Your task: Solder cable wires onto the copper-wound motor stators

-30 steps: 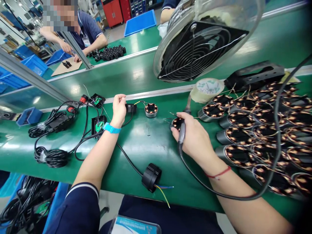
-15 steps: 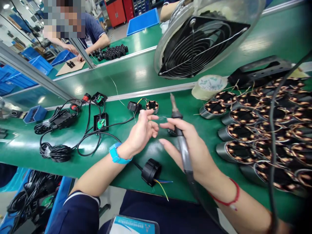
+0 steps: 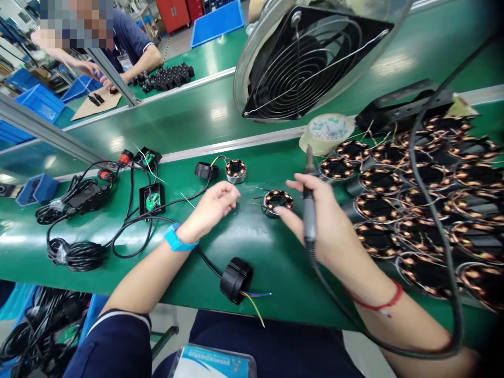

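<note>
My right hand (image 3: 321,220) grips a soldering iron (image 3: 309,202), tip pointing up and away, its black cord running back past my arm. Its fingertips touch a copper-wound stator (image 3: 277,201) lying flat on the green bench. My left hand (image 3: 214,207), with a blue wristband, hovers just left of that stator with fingers curled and pinched, seemingly on a thin wire (image 3: 188,199). Beyond it lies a second stator (image 3: 235,170) wired to a black round connector (image 3: 205,170). Another black connector (image 3: 236,279) with coloured wires lies near the front edge.
Several wound stators (image 3: 413,199) crowd the right side. A tape roll (image 3: 325,131) and a large fan (image 3: 311,58) stand behind. Black cables and small circuit boards (image 3: 151,198) lie at left. Another person (image 3: 118,44) works across the belt beside black parts (image 3: 165,77).
My left hand drew back from the far connector toward the middle. My right hand raised the soldering iron upright, and the stator beneath it is now uncovered.
</note>
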Demonstrator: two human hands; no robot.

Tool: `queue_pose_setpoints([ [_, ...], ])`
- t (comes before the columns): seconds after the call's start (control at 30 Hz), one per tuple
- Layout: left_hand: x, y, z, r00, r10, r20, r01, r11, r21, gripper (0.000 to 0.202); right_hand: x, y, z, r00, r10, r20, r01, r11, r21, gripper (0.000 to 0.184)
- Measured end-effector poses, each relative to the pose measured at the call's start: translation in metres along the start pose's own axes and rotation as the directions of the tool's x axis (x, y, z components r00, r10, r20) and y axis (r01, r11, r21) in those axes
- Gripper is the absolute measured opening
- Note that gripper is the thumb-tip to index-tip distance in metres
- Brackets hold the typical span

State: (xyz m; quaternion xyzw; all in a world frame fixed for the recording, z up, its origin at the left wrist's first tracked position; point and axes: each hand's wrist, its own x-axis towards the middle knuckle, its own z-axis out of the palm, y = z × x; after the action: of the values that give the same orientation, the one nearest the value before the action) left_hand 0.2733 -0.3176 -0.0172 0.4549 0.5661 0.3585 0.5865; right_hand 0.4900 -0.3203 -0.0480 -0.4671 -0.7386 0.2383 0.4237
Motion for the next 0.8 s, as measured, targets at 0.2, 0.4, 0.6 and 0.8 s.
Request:
queue_pose_setpoints([
  [0.2,0.024,0.002,0.007,0.986,-0.093,0.141,0.084,0.994,0.066,0.020,-0.003,0.014,0.010,0.984,-0.115,0.136,0.131,0.985,-0.115,0.046],
  [0.4,0.015,0.005,0.007,0.947,-0.174,0.271,0.156,0.984,0.088,0.017,-0.009,0.015,0.003,0.965,-0.124,0.233,0.129,0.992,-0.006,0.048],
  [0.6,0.023,0.001,0.014,0.951,-0.122,0.285,0.192,0.953,-0.234,0.022,-0.008,0.016,0.001,0.947,-0.167,0.274,0.159,0.986,0.053,0.048],
  [0.8,-0.003,-0.001,0.013,0.965,-0.150,0.214,0.143,0.988,0.049,0.033,-0.011,0.017,0.002,0.960,-0.132,0.247,0.124,0.991,0.048,0.048],
])
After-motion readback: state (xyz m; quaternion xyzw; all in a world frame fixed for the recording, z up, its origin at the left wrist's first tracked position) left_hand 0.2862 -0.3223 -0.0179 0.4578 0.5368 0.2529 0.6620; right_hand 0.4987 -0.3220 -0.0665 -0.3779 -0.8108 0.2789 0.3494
